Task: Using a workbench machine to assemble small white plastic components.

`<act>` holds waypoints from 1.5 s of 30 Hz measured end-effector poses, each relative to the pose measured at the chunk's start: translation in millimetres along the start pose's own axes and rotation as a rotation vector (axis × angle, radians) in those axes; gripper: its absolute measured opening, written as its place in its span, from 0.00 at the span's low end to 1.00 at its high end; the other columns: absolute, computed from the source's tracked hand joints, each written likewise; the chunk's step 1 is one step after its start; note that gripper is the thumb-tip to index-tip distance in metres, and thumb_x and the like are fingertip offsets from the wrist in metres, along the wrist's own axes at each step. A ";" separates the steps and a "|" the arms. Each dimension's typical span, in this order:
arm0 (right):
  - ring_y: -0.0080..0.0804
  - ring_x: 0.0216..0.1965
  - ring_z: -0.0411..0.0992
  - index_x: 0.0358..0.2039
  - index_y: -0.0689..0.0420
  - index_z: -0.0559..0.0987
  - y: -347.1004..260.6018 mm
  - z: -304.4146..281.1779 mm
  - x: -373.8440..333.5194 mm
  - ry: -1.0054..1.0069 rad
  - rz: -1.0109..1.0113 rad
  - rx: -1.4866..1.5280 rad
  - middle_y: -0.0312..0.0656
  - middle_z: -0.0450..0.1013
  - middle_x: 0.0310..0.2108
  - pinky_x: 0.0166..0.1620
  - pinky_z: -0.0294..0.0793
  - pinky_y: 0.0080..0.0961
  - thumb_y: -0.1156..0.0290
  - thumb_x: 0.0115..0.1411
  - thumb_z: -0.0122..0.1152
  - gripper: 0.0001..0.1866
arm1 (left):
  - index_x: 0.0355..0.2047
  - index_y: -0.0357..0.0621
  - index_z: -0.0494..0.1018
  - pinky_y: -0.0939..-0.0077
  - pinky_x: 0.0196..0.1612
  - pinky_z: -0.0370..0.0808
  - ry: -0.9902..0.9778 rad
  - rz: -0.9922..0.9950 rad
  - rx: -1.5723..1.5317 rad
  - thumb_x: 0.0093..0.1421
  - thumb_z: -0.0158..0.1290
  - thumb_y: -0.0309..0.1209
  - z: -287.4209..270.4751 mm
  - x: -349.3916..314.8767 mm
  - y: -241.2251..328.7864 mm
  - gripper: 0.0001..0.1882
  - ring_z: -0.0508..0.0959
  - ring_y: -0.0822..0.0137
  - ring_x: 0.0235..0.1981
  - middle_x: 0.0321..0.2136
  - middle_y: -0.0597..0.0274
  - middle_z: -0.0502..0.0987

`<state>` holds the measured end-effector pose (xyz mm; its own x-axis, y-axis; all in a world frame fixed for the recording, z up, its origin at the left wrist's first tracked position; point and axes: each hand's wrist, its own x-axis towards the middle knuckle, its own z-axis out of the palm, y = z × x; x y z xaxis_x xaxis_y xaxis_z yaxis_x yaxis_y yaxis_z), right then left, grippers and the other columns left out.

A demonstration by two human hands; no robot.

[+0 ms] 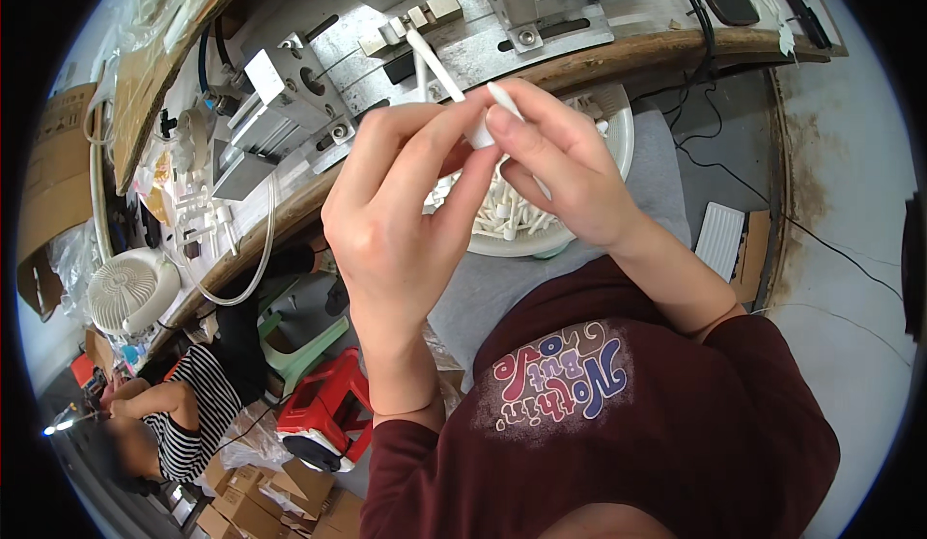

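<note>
Both hands are raised in front of the bench, their fingertips meeting. Between the thumb and fingers of my left hand [401,186] is a white plastic part [439,68] with a long rod-like arm pointing away from me. My right hand [570,167] pinches a small white pointed piece [504,100] right beside it. Whether the two pieces are joined is hidden by the fingers. Below the hands, a round white basin [620,157] holds many small white stick-like plastic parts [504,212]. It rests on grey cloth [661,177] over my lap.
Metal clamping fixtures [290,90] stand on the wooden-edged bench [570,64], with a small metal jig block [439,10] between them. A white fan [133,290] is at the left. A person in a striped top [198,399] sits beyond a red stool [323,399]. Black cables [710,32] hang at right.
</note>
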<state>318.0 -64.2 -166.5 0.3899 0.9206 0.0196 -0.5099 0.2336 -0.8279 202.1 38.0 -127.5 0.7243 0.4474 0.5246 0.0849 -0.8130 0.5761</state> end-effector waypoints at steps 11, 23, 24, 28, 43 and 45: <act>0.13 0.10 0.49 0.31 0.61 0.75 -2.9 -15.5 5.2 0.180 -0.086 -0.294 0.29 0.59 0.08 0.17 0.48 0.14 0.59 0.75 0.38 0.23 | 0.40 0.38 0.79 0.68 0.36 0.79 0.019 0.044 0.273 0.56 0.61 0.21 0.9 6.5 -36.2 0.10 0.82 0.56 0.34 0.45 0.54 0.80; 0.19 0.25 0.63 0.33 0.59 0.70 7.2 -5.9 3.6 0.100 -0.226 -0.015 0.37 0.68 0.24 0.32 0.64 0.16 0.60 0.73 0.40 0.18 | 0.37 0.44 0.80 0.73 0.28 0.78 -0.130 -0.057 0.353 0.55 0.62 0.30 -5.1 21.4 -34.0 0.09 0.83 0.59 0.28 0.46 0.58 0.81; 0.23 0.35 0.64 0.35 0.61 0.73 6.7 -4.4 7.8 0.130 -0.331 -0.097 0.36 0.70 0.31 0.42 0.64 0.19 0.65 0.72 0.46 0.13 | 0.37 0.44 0.80 0.73 0.28 0.78 -0.130 -0.042 0.356 0.55 0.63 0.30 -7.2 22.3 -35.5 0.09 0.83 0.59 0.27 0.47 0.59 0.81; 0.19 0.34 0.61 0.38 0.61 0.77 -16.8 -8.6 0.9 0.136 -0.522 -0.598 0.33 0.70 0.35 0.38 0.59 0.16 0.69 0.70 0.51 0.10 | 0.44 0.42 0.80 0.78 0.28 0.77 -0.137 -0.108 0.026 0.47 0.70 0.26 -21.7 19.2 -17.2 0.22 0.81 0.71 0.24 0.44 0.58 0.82; 0.41 0.32 0.76 0.37 0.66 0.78 -159.7 45.7 166.0 -0.096 -0.650 -1.205 0.52 0.76 0.36 0.37 0.77 0.33 0.75 0.52 0.61 0.12 | 0.43 0.38 0.82 0.77 0.37 0.84 0.087 -0.232 -0.058 0.48 0.65 0.15 -36.8 10.2 -4.4 0.19 0.83 0.68 0.37 0.48 0.52 0.79; 0.50 0.40 0.76 0.42 0.65 0.79 -160.2 57.1 216.7 -0.123 -0.715 -1.458 0.57 0.78 0.38 0.45 0.76 0.38 0.75 0.53 0.59 0.15 | 0.45 0.39 0.81 0.75 0.39 0.84 0.043 -0.163 0.017 0.50 0.63 0.16 -26.8 9.3 -9.2 0.19 0.83 0.66 0.40 0.56 0.53 0.74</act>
<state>440.4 115.7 2.3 0.1185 0.7952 0.5946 0.8836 0.1887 -0.4284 189.7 59.6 -111.1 0.6698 0.5895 0.4515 0.2111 -0.7342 0.6453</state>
